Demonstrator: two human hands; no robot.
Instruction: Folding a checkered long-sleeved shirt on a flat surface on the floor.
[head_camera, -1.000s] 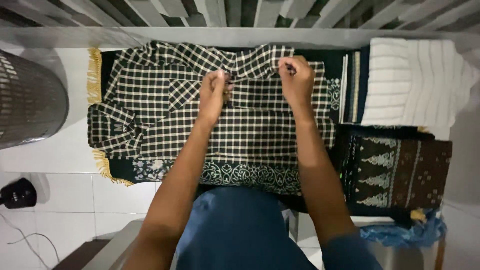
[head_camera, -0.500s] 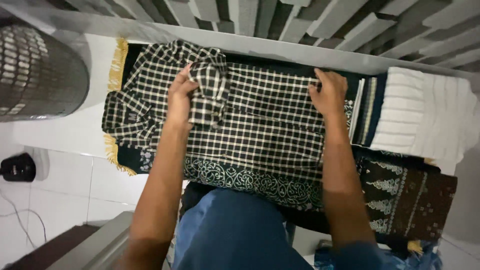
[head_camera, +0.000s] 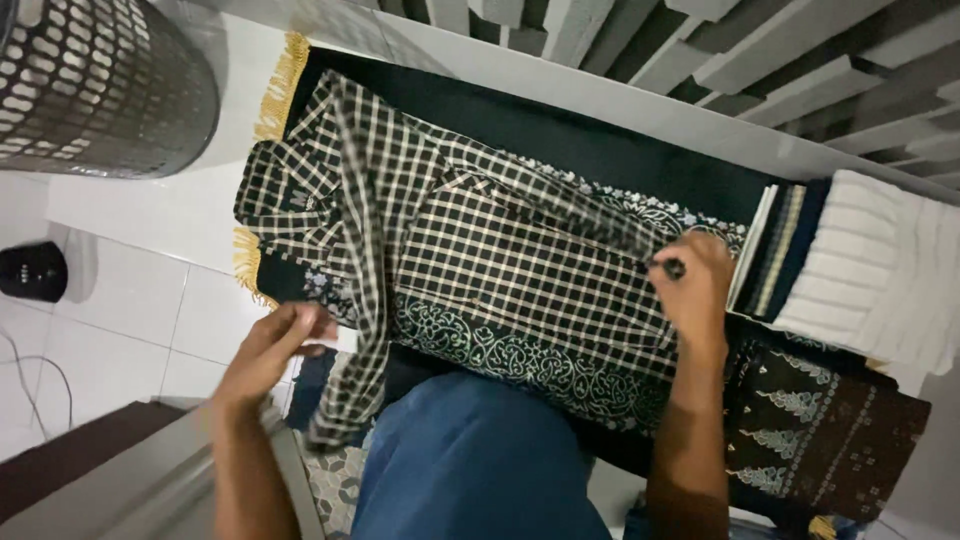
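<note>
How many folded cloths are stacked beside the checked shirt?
3: a white ribbed one at far right, a striped one tucked beside it, a dark patterned one below. More may be hidden underneath.

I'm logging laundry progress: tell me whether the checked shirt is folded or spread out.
Partly folded. The checked shirt lies on the patterned mat; the right hand pins its edge, and a sleeve hangs off the front edge beside the left hand.

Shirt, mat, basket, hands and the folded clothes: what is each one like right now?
Checked shirt: spread on the mat, one part hanging off the near edge.
Left hand: open, beside the hanging part.
Right hand: pinching the shirt's right end.
Dark mat: lying flat, fringe at its left end.
Laundry basket: upright.
White cloth: folded.
Brown patterned cloth: folded.
</note>
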